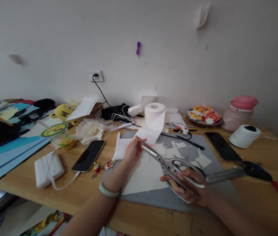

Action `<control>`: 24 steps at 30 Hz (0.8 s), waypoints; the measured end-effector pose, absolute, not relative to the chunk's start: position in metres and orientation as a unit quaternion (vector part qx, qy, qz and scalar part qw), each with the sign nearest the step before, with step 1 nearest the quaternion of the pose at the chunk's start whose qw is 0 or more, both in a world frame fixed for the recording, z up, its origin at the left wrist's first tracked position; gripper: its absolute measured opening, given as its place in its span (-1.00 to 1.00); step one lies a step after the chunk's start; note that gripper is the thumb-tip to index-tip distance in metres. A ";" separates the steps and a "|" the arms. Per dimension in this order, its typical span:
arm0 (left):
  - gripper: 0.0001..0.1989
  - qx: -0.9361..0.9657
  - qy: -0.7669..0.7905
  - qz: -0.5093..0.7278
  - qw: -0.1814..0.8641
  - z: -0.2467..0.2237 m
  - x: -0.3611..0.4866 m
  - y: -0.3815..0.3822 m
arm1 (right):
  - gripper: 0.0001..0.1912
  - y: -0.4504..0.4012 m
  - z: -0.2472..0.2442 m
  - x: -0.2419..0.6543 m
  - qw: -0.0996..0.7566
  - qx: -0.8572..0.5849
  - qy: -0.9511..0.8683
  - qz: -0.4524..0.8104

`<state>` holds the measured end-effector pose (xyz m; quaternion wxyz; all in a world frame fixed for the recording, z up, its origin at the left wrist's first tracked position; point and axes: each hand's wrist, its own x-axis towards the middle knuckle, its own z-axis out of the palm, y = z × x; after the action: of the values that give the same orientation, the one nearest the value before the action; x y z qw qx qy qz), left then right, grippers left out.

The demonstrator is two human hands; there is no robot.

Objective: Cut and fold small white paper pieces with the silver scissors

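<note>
My right hand (190,185) is wrapped through the handles of a large pair of metal scissors (162,160), whose blades point up and left. At the blade tips, the fingers of my left hand (134,148) are pinched together; what is between them is too small to make out. Just behind that hand, a loose white strip hangs from a paper roll (154,116) standing upright. Below both hands, a cream sheet of paper (142,177) lies on a grey cutting mat (158,200), with cut paper scraps (204,158) around it.
On the left are a phone (88,155) with a cable, a white power bank (49,169) and a lidded plastic cup (61,136). To the right lie another phone (222,146), a thread cone (244,136), a steel ruler (226,175) and a plate of packets (204,115).
</note>
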<state>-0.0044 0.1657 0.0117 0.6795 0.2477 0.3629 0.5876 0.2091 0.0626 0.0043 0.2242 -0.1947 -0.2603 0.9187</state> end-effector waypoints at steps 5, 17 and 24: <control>-0.78 0.240 0.343 0.593 0.688 0.008 -0.004 0.168 | -0.48 0.063 0.007 0.209 0.243 -0.207 -0.256 0.913; -0.90 0.198 0.345 0.577 0.713 0.014 0.000 0.165 | -0.48 0.064 0.002 0.210 0.247 -0.202 -0.266 0.910; -0.83 0.214 0.342 0.557 0.726 0.016 0.000 0.163 | -0.47 0.064 0.002 0.212 0.247 -0.212 -0.270 0.906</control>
<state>-0.0002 0.1629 0.0155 0.7257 0.2141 0.3420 0.5573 0.2115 0.0640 0.0020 0.2475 -0.2118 -0.2698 0.9061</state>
